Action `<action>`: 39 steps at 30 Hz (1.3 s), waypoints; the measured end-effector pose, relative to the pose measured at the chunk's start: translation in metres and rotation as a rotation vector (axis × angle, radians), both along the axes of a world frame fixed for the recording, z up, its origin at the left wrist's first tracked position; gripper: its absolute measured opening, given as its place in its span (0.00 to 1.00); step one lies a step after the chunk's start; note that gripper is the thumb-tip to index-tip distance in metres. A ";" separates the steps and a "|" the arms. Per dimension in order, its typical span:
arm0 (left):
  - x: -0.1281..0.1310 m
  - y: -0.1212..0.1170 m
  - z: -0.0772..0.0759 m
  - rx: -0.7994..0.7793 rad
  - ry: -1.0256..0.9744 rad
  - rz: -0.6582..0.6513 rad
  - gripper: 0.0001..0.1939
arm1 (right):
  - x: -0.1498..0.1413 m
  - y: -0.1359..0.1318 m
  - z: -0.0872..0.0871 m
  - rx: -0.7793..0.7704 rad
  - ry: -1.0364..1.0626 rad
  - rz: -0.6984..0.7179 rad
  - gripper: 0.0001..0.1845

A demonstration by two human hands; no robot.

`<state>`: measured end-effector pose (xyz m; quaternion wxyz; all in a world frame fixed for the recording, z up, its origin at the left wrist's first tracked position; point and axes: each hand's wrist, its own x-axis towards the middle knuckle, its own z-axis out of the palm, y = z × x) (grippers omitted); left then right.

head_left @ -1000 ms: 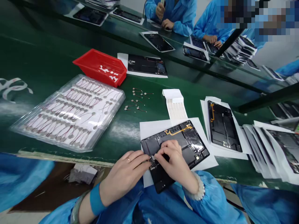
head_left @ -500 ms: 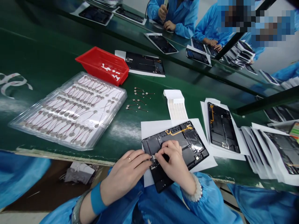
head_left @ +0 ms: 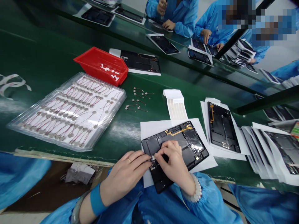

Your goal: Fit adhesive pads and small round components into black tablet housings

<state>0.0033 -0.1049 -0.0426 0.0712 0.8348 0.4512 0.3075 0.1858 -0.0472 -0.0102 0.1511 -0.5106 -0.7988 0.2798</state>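
Note:
In the head view an opened black tablet (head_left: 184, 149) lies tilted on white paper (head_left: 147, 126), its inside facing up with an orange flex cable (head_left: 178, 131) along the far edge. My left hand (head_left: 127, 171) stretches its fingers onto the tablet's left part, fingertips at a small circuit area; its thumb is hidden. Beside those fingertips my right hand (head_left: 171, 160) is closed in a pinch, at a small pale part (head_left: 153, 157). Whatever sits between its fingertips is too small to make out.
Left stands a clear tray (head_left: 93, 137) of small round parts with wires; several loose ones (head_left: 137, 100) lie beside it. Behind are a red bin (head_left: 100, 63) and another tablet (head_left: 140, 61). A label strip (head_left: 177, 107), tablet (head_left: 223, 127) and stack (head_left: 257, 152) are rightward. Co-workers sit opposite.
My hands and the tablet under them have hardly moved. The tablet behind the red bin has slid slightly left. Across the table, co-workers' hands have shifted.

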 end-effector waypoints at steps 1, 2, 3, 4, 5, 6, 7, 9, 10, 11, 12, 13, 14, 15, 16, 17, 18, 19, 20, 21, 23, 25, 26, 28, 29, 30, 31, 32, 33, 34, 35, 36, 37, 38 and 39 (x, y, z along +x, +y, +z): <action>0.000 -0.001 0.000 0.018 0.015 -0.002 0.17 | 0.000 0.000 0.000 0.004 -0.003 -0.003 0.10; 0.000 -0.001 -0.001 0.039 0.037 -0.009 0.17 | 0.000 0.000 0.001 0.007 -0.007 -0.005 0.11; 0.001 -0.002 -0.002 0.063 0.064 -0.019 0.18 | 0.000 0.000 0.001 0.009 -0.013 -0.006 0.11; 0.001 -0.003 -0.002 0.084 0.096 -0.034 0.18 | 0.000 0.000 0.001 0.009 -0.018 -0.005 0.11; 0.001 -0.003 -0.003 0.103 0.127 -0.050 0.19 | 0.000 0.000 0.001 0.008 -0.024 -0.002 0.10; 0.001 -0.003 -0.003 0.116 0.154 -0.064 0.19 | 0.000 0.000 0.001 0.007 -0.030 0.001 0.10; 0.002 -0.003 -0.004 0.121 0.172 -0.071 0.19 | 0.000 0.000 0.001 0.007 -0.035 0.003 0.10; 0.002 -0.002 -0.004 0.122 0.175 -0.070 0.19 | 0.000 0.000 0.000 0.011 -0.050 0.011 0.10; 0.002 -0.001 -0.004 0.118 0.167 -0.066 0.19 | 0.000 0.000 0.000 0.017 -0.061 0.016 0.10; 0.002 -0.001 -0.004 0.114 0.159 -0.063 0.19 | 0.000 0.000 0.000 0.026 -0.077 0.024 0.10; 0.002 0.000 -0.004 0.108 0.154 -0.062 0.19 | 0.001 0.001 0.001 0.036 -0.097 0.036 0.10; 0.003 0.001 -0.003 0.103 0.155 -0.063 0.19 | 0.002 0.002 0.002 0.048 -0.117 0.056 0.10; 0.003 0.001 -0.003 0.099 0.160 -0.068 0.19 | 0.003 0.004 0.004 0.063 -0.131 0.082 0.11; 0.003 0.001 -0.002 0.097 0.169 -0.074 0.19 | 0.006 0.006 0.005 0.089 -0.131 0.098 0.12; 0.003 0.001 -0.001 0.097 0.174 -0.079 0.19 | 0.009 0.010 0.007 0.132 -0.116 0.089 0.12; 0.003 0.001 0.000 0.097 0.176 -0.082 0.18 | 0.012 0.014 0.009 0.189 -0.089 0.053 0.11; 0.003 0.002 0.002 0.094 0.178 -0.088 0.18 | 0.017 0.018 0.010 0.246 -0.053 -0.004 0.11; 0.003 0.003 0.005 0.085 0.184 -0.097 0.17 | 0.021 0.023 0.010 0.291 -0.013 -0.066 0.11; 0.002 0.005 0.008 0.070 0.195 -0.113 0.16 | 0.025 0.027 0.009 0.315 0.023 -0.115 0.12; 0.001 0.009 0.011 0.051 0.210 -0.134 0.14 | 0.028 0.031 0.008 0.313 0.051 -0.135 0.13; -0.001 0.018 0.019 -0.004 0.247 -0.199 0.09 | 0.033 0.036 0.001 0.262 0.078 -0.093 0.12; -0.002 0.030 0.025 -0.072 0.257 -0.278 0.06 | 0.033 0.038 -0.006 0.230 0.067 -0.045 0.11; -0.003 0.035 0.028 -0.106 0.254 -0.320 0.06 | 0.032 0.038 -0.009 0.223 0.054 -0.031 0.10; -0.004 0.043 0.031 -0.167 0.233 -0.393 0.05 | 0.031 0.037 -0.013 0.214 0.033 -0.019 0.09; -0.004 0.046 0.031 -0.190 0.215 -0.412 0.05 | 0.030 0.037 -0.013 0.208 0.026 -0.014 0.09; -0.004 0.048 0.030 -0.212 0.194 -0.418 0.06 | 0.030 0.037 -0.013 0.203 0.022 -0.008 0.09; -0.005 0.049 0.029 -0.228 0.172 -0.416 0.07 | 0.030 0.037 -0.013 0.199 0.017 -0.003 0.09; -0.006 0.050 0.028 -0.241 0.149 -0.409 0.08 | 0.029 0.037 -0.012 0.197 0.014 -0.001 0.09; -0.007 0.050 0.026 -0.249 0.128 -0.405 0.09 | 0.030 0.037 -0.012 0.197 0.013 -0.001 0.08; -0.007 0.050 0.025 -0.254 0.113 -0.405 0.09 | 0.030 0.037 -0.011 0.197 0.012 -0.002 0.08; -0.008 0.050 0.024 -0.255 0.099 -0.409 0.08 | 0.030 0.037 -0.011 0.197 0.012 -0.001 0.09; -0.009 0.050 0.023 -0.255 0.089 -0.411 0.08 | 0.030 0.037 -0.010 0.196 0.012 -0.001 0.09; -0.009 0.050 0.022 -0.253 0.082 -0.407 0.07 | 0.030 0.037 -0.010 0.193 0.010 0.002 0.09; -0.009 0.049 0.022 -0.250 0.081 -0.400 0.07 | 0.030 0.037 -0.010 0.191 0.007 0.005 0.09; -0.009 0.049 0.022 -0.244 0.084 -0.395 0.08 | 0.030 0.037 -0.010 0.189 0.004 0.007 0.09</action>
